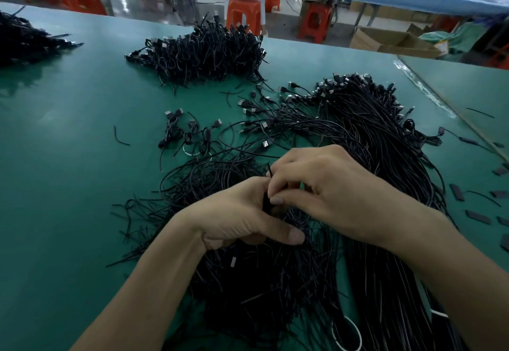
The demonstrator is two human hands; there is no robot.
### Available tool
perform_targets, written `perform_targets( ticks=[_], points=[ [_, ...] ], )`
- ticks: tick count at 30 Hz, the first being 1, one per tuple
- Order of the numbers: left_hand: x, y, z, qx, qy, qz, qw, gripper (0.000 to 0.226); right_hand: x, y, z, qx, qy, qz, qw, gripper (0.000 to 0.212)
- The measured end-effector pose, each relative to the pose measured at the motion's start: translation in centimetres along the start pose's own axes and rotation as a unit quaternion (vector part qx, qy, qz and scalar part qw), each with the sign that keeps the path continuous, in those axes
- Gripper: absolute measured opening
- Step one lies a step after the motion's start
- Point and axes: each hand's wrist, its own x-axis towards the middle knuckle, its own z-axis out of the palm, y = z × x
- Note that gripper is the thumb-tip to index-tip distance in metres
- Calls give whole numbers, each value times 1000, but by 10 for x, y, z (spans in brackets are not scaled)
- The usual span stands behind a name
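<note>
The left hand (237, 213) grips a coiled thin black cable (266, 204); the right hand (325, 185) pinches a short black wire tie (269, 169) on it. Tying seems underway; next likely calls for twisting the tie tight.

No writing, number or brand can be read anywhere in view. The nearest thing to a label is a small yellow-and-orange sticker (441, 46) on the open brown cardboard box (385, 39) far beyond the right hand (330, 188) (its print is too small and blurred to make out). The thin black cable bundle (266, 203) gripped between that hand and the left hand (237, 213) shows no legible marking.
</note>
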Motion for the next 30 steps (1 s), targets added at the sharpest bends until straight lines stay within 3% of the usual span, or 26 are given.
perform_targets(
  ticks=[7,10,13,21,30],
  points=[
    [1,-2,0,50,57,-20,997,13,-2,-8,2,-110,14,-89,990,8],
    [2,-3,0,70,62,-31,995,29,-1,-10,2,-152,-12,-105,983,14],
    [4,-3,0,68,52,-32,996,34,-1,-9,1,-167,-18,-98,981,18],
    [4,-7,0,-7,56,6,998,8,0,-6,3,-166,27,-63,984,14],
    [4,-6,1,-32,64,35,997,15,-2,-10,10,-162,46,-29,985,19]
  ],
)
